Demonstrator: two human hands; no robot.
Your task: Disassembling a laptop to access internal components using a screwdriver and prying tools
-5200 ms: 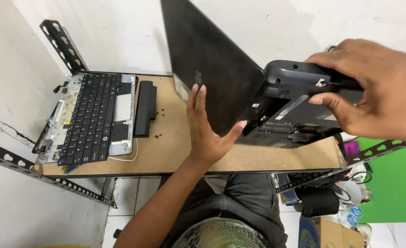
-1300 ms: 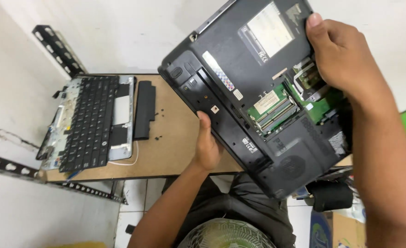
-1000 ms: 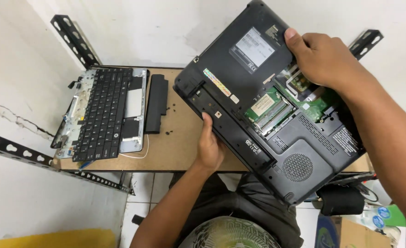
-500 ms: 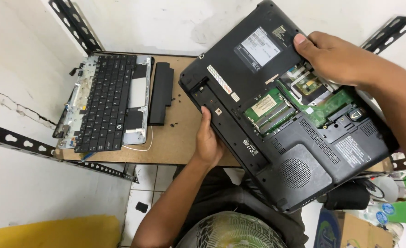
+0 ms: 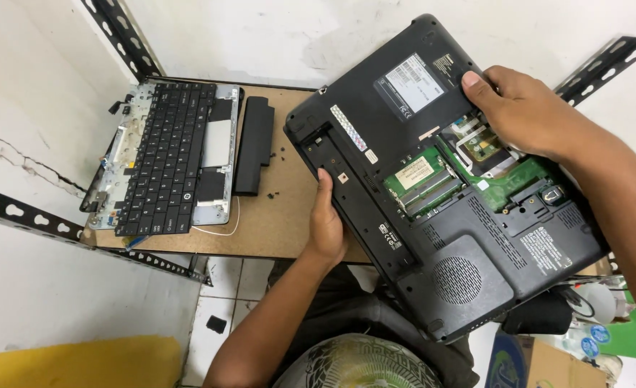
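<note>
Hands (image 5: 526, 115) clasped on upturned black laptop (image 5: 440, 179) edges

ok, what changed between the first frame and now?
The laptop, held up on edge at first with its flat dark side showing, has been turned and laid underside up over the wooden table, open bays and green boards showing. The right hand shifted from its end to its far edge; the left hand now grips the near edge. The keyboard assembly and black battery stayed put.
</note>
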